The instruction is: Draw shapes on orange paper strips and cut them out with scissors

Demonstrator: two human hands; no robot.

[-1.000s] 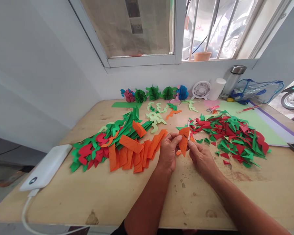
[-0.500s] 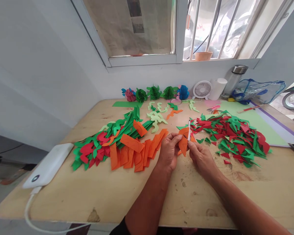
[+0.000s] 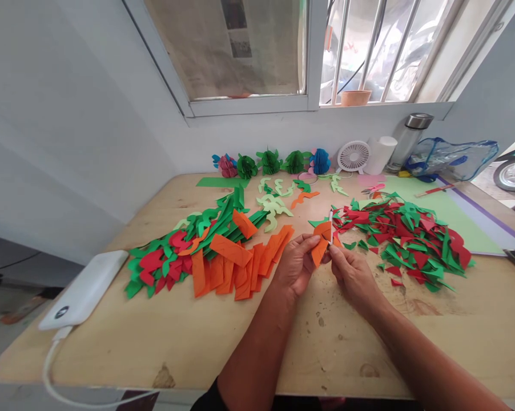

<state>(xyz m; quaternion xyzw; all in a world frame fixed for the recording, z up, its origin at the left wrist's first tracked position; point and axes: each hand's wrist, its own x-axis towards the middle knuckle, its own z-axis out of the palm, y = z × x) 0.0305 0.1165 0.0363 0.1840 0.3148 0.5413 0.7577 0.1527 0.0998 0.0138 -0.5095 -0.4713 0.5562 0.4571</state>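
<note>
My left hand (image 3: 299, 262) pinches an orange paper piece (image 3: 320, 249) over the middle of the table. Closed around a slim white tool (image 3: 330, 224) is my right hand (image 3: 352, 275); the tool stands against the paper's right edge, and its lower part is hidden by my fingers. Left of my hands lie folded orange strips (image 3: 223, 273), some with drawn lines. Beyond them is a heap of green and red cut shapes (image 3: 155, 264). To the right spreads a pile of red and green scraps (image 3: 411, 240).
Honeycomb paper figures (image 3: 270, 162), a small white fan (image 3: 354, 156), a bottle (image 3: 407, 142) and a clear blue-edged bag (image 3: 454, 160) line the wall. A white power bank (image 3: 86, 291) with a cable lies at the left edge. Pale green cutouts (image 3: 274, 208) lie mid-table.
The orange paper has turned and tilted between my hands, its lower tip now pointing further left. Both hands have stayed in nearly the same place.
</note>
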